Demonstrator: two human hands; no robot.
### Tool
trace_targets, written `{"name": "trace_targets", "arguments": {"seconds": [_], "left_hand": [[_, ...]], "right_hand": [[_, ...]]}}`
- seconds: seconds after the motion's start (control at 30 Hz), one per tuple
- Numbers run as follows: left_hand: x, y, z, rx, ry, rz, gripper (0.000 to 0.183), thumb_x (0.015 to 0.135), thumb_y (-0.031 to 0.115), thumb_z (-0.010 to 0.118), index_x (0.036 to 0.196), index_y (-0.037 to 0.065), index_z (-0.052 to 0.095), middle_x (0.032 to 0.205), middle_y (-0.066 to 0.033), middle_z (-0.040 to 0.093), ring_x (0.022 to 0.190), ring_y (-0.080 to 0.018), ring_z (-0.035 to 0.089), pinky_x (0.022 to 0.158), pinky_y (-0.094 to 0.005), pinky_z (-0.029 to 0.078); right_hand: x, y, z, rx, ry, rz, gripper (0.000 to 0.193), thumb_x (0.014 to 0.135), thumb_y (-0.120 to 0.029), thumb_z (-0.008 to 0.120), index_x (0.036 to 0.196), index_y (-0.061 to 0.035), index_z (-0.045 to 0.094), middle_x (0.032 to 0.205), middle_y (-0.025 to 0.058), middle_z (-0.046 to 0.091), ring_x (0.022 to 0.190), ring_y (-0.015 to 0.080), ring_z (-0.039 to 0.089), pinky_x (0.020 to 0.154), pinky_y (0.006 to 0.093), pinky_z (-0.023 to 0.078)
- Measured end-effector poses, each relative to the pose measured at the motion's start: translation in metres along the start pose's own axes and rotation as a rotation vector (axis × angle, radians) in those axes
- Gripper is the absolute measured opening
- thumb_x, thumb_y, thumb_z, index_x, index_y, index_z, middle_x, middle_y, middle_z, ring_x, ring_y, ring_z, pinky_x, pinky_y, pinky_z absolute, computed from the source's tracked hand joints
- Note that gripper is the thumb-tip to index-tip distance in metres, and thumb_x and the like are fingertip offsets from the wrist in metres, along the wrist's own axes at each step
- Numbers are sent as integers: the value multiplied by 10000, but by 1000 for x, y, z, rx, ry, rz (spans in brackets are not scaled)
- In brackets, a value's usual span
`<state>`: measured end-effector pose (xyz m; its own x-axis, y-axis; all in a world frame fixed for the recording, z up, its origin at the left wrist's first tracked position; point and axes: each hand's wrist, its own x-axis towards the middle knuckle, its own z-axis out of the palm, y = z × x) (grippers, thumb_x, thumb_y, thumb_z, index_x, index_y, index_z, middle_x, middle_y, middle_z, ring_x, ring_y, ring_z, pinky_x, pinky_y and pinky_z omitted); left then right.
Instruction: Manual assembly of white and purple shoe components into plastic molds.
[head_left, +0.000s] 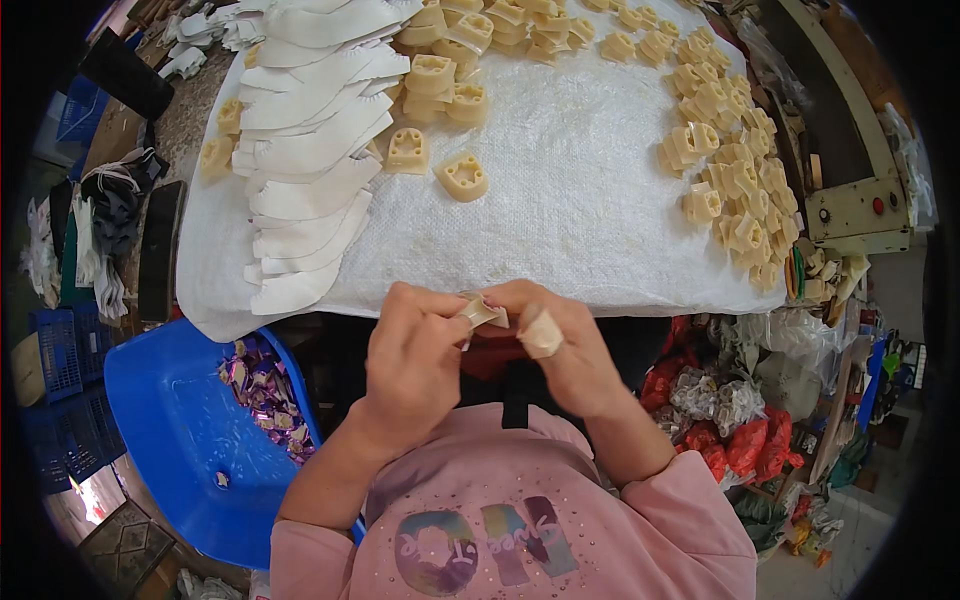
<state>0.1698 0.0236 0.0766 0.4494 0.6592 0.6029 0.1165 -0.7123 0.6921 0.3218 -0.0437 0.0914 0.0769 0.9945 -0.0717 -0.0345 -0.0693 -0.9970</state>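
A cream plastic shoe heel [481, 313] sits between my two hands, just off the table's near edge. My left hand [412, 358] pinches it from the left, fingers bent round it. From the other side my right hand [578, 360] grips it; a pale wrap [541, 334] covers that thumb. Fingers hide much of the heel. Beyond them, loose heels [461, 177] lie on the white woven sheet [560, 220]. An overlapping row of curved white pieces [310, 190] with notched edges runs along the sheet's left.
More cream heels [740, 170] are heaped along the right side. A blue tub [170, 440] with shiny purple scraps [265, 395] stands at lower left. A dark phone [160, 250] lies left of the sheet. Red bags [740, 445] and a machine frame [860, 190] are at right.
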Motion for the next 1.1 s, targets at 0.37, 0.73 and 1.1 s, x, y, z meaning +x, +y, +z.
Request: {"name": "trace_targets", "arguments": {"seconds": [0.37, 0.73, 1.1], "left_hand": [[-8, -1, -3, -297, -111, 49, 210, 674, -173, 602, 748, -24, 473, 894, -151, 597, 781, -258, 609, 675, -320, 512], [-12, 0, 0, -483, 55, -331, 137, 768, -101, 635, 863, -23, 574, 958, -156, 624, 821, -191, 616, 715, -270, 494], [-4, 9, 7, -728, 124, -606, 114, 806, -58, 652, 904, -51, 596, 1010, -147, 629, 947, -161, 607, 828, -279, 502]], "right_hand": [[23, 2, -24, 237, -290, 186, 441, 758, -97, 750, 1128, 25, 542, 982, 102, 628, 929, 154, 604, 873, 319, 489], [21, 15, -14, 210, -68, -118, 453, 890, -147, 602, 1288, 2, 444, 1076, 140, 605, 960, 183, 591, 871, 329, 469], [23, 20, -4, 51, -39, -259, 123, 872, -130, 599, 963, -65, 548, 1010, 62, 477, 932, 182, 446, 855, 298, 369]]}}
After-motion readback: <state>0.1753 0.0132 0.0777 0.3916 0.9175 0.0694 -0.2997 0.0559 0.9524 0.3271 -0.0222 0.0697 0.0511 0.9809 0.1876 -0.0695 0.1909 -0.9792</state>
